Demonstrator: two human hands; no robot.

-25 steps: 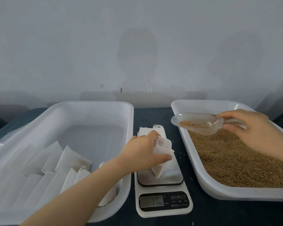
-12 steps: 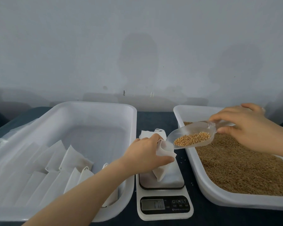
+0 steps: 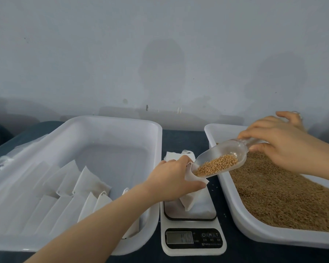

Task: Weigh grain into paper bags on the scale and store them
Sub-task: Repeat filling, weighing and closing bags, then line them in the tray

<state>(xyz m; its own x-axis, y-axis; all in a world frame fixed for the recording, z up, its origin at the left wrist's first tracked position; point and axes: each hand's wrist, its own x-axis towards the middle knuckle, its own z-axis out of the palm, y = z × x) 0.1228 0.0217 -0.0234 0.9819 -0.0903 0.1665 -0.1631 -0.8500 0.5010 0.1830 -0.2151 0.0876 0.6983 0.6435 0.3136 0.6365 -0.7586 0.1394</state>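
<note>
Head view: scale [image 3: 194,238] on dark tabletop [image 3: 182,141], pale grey wall [image 3: 160,54] behind.

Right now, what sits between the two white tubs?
In the head view: a digital scale, the paper bag on it, spare bags behind.

Plastic, paper and grain on a matt dark table [image 3: 180,137]
Smooth white plastic with a soft sheen for the left tray [image 3: 122,128], the right tray [image 3: 254,230] and the scale [image 3: 192,250]; clear glossy plastic for the scoop [image 3: 234,149]; thin, creased matt white paper for the bag [image 3: 187,203]; dry, rough-looking brown grain [image 3: 273,190]; dull, blotchy wall [image 3: 160,54] behind.
</note>
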